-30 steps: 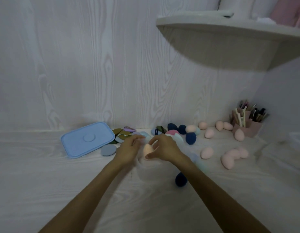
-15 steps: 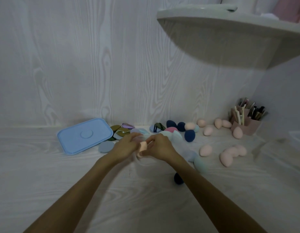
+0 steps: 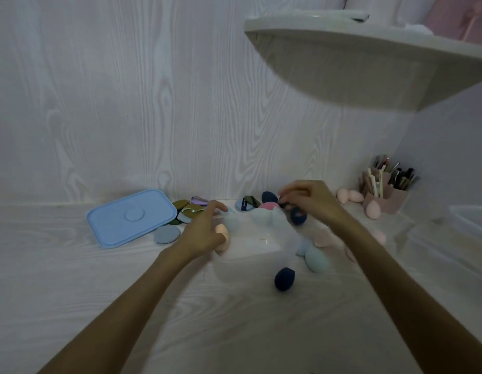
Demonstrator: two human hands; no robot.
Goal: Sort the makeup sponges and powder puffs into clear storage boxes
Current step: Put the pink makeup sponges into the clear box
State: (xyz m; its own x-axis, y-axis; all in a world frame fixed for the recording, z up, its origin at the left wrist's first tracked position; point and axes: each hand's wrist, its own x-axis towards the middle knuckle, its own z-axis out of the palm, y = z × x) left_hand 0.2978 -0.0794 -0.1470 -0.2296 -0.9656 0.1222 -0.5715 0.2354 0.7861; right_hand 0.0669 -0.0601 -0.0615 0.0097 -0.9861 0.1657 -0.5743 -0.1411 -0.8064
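Peach sponge (image 3: 223, 237) gripped in my left hand (image 3: 204, 233) at the clear box's (image 3: 250, 255) left edge; right hand (image 3: 310, 201) pinches something dark behind it.

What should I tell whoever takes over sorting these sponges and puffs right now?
Left hand: on the near wall of the clear box, with a peach sponge against its fingers; its grip is hard to tell.
Right hand: reaching to the back pile, fingers curled at a dark sponge; motion blur hides the grip.
Done: at most the peach sponge is boxed.
Left: navy sponge, teal sponge, pink sponges by the brush holder, flat puffs beside the blue lid.
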